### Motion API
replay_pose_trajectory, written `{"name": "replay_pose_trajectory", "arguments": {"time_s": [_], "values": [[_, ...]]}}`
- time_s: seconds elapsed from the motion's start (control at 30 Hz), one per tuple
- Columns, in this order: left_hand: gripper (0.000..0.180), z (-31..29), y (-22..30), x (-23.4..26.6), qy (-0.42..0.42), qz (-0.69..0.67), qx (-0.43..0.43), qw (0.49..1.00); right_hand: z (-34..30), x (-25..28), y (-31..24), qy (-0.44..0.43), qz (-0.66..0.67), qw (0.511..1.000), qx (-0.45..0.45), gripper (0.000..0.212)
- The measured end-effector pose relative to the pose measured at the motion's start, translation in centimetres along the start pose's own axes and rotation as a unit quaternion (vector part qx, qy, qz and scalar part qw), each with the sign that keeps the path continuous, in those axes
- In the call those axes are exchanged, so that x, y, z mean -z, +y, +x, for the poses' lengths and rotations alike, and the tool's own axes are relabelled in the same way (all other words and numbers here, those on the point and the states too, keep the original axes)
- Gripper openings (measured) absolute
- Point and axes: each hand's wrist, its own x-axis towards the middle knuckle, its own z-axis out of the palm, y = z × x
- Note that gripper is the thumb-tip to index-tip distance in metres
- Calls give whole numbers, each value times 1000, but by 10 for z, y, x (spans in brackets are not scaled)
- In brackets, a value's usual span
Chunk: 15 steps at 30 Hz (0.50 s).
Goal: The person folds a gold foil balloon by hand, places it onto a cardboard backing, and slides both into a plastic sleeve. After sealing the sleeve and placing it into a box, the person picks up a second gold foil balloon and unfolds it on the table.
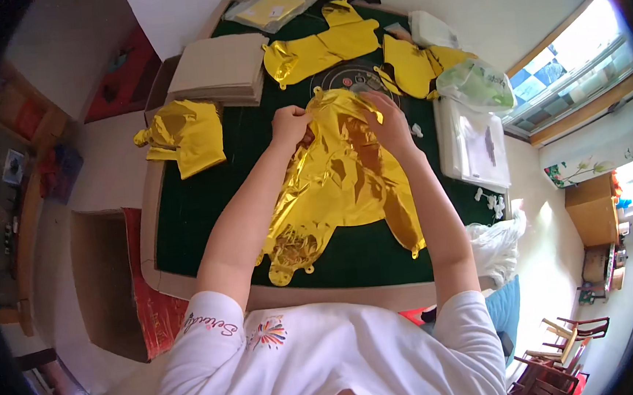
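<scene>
A large gold foil balloon point(348, 173), flat and crinkled, lies spread over the green table in front of me. My left hand point(291, 128) pinches its upper left edge, with the fingers closed. At the upper right edge, my right hand point(390, 122) has its fingers curled over the foil; part of the grip is hidden behind the hand. The balloon's lower end has small tabs and a wrinkled, bunched corner close to the table's near edge. More flat gold foil balloons lie around it: a folded one point(189, 137) on the left, a long one point(324, 46) beyond, another point(410, 65) at far right.
A stack of beige sheets point(216, 69) stands at the far left of the green table point(185, 214). Along the right side are clear plastic bags point(474, 142), a green-white bag point(476, 85) and a crumpled white bag point(496, 251). An open cardboard box point(109, 278) sits at lower left.
</scene>
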Motion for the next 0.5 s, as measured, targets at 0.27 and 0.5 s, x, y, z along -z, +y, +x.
{"name": "replay_pose_trajectory", "arguments": {"time_s": [0.27,0.5], "values": [[43,-39,-47,0,71,432,-361,823,-71,-25,52,26,-103,994,27,41],[50,-53,-63,10,-4,527,-292,798,-80,-34,56,-26,-159,987,21,44]]}}
